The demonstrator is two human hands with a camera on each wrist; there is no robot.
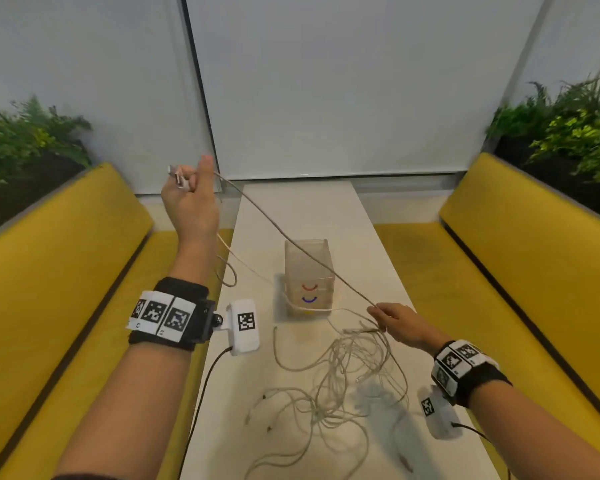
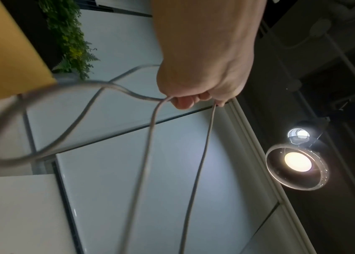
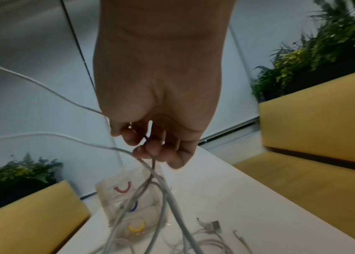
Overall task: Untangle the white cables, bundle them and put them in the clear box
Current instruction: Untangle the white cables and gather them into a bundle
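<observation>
Looking down from the head, the left hand (image 1: 187, 199) holds one white cable (image 1: 291, 245) up high, and the right hand (image 1: 400, 325) pinches it low, above the tangle (image 1: 336, 386) (the clear box (image 1: 309, 275) stands behind). Left wrist: fingers (image 2: 183, 103) curl round cable strands (image 2: 200, 163). Right wrist: fingers (image 3: 150, 146) pinch strands.

The head camera looks forward and down along the table (image 1: 302, 216), both forearms in frame. The left wrist camera, close under the raised left hand (image 2: 202, 56), faces up toward the ceiling lamp (image 2: 297, 162). The right wrist camera looks past the right hand (image 3: 157, 96) at the box (image 3: 128, 202), also seen from the head view.
</observation>
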